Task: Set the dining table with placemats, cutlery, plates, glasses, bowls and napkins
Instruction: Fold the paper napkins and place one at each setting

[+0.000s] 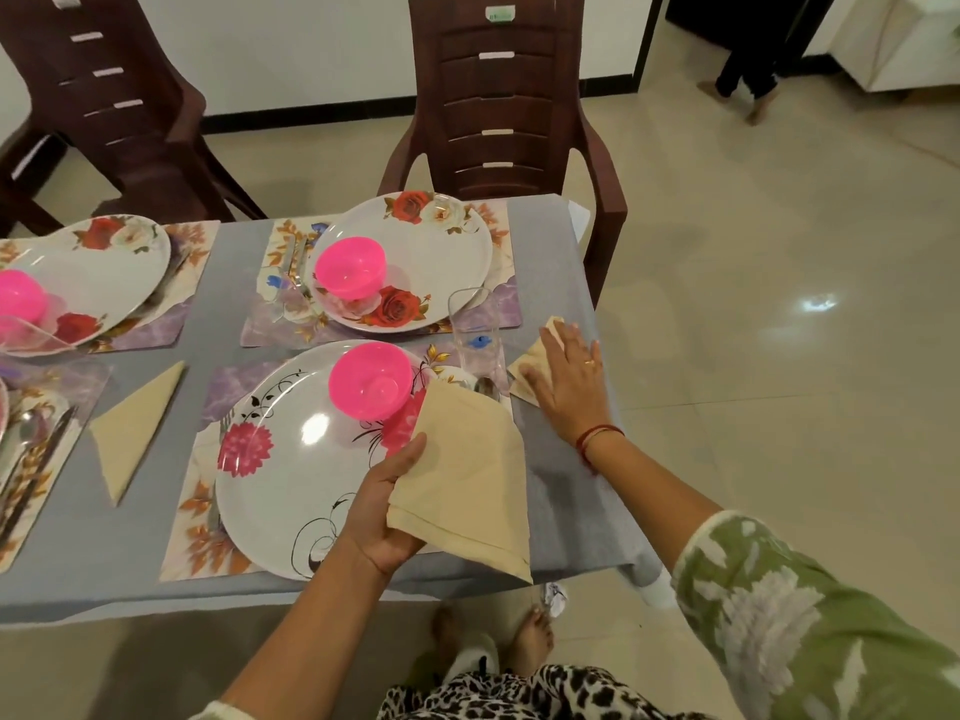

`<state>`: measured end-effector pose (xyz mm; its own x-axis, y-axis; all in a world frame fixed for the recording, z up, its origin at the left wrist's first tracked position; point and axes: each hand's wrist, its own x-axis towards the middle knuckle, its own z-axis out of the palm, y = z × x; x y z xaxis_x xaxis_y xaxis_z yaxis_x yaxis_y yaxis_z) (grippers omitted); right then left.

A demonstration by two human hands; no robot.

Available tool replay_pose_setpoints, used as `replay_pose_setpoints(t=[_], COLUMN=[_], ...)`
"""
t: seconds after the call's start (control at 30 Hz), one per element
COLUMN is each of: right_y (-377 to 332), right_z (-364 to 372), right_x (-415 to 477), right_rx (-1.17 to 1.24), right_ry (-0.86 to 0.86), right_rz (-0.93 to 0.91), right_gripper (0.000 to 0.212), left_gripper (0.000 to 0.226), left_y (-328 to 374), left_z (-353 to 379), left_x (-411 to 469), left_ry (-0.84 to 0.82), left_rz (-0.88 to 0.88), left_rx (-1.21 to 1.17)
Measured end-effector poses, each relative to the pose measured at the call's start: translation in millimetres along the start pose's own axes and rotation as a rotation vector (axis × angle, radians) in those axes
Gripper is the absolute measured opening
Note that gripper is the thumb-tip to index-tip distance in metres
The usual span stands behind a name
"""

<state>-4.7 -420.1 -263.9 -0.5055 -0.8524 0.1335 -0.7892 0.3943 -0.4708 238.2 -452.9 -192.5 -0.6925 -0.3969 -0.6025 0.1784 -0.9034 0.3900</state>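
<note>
Napkin step, near right corner of the table (561,491). A napkin (531,356) is being pressed flat by the right hand (569,387) (fingers straight and spread, palm down), just beside the glass (475,335). A second napkin (467,475), folded, is being pinched near its lower corner by the left hand (387,504), thumb on top, above the right rim of the near plate (291,459).

Judgement: smoothing is best being directed outward, away from the glass — a sideways brush is likely being risked there. The held napkin's fold is best being guarded by a firm pinch.
</note>
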Motion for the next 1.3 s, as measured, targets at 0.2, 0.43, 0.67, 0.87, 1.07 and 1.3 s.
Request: replay_pose_setpoints(t=[0.2, 0.43, 0.67, 0.87, 1.07, 1.3], right_y=[-32.1, -37.1, 38.1, 130.2, 245.4, 297.8], right_z=[-65.0, -119.8, -134.0, -175.0, -253.3, -296.7], right_x=[-46.4, -94.7, -118.7, -112.8, -107.0, -105.1], right_rx=[0.871, 1.219, 1.541, 1.478, 0.863, 0.554], right_ry=[0.346, -0.307, -0.343, 0.024, 0.387, 0.373], right_rz=[0.435, 0.545, 0.806, 0.832, 0.611, 0.453], right_gripper=[0.016, 0.054, 0.050, 0.013, 0.014, 0.011], left_gripper=[0.061, 0.082, 0.056, 0.068, 0.037, 0.029], left_y=[3.0, -12.8, -53.7, -122.1, -228.2, -275.7], left_z=[20.5, 60.9, 110.8, 169.1, 259.3, 337.8], left_x=[0.6, 14.9, 40.1, 83.6, 138.5, 170.0], left_ry=[-0.104, -0.258, -0.287, -0.282, -0.069, 0.031], left_rz=[-0.043, -0.146, -0.152, -0.217, -0.259, -0.157], left_rx=[0.053, 0.122, 0.137, 0.127, 0.194, 0.256])
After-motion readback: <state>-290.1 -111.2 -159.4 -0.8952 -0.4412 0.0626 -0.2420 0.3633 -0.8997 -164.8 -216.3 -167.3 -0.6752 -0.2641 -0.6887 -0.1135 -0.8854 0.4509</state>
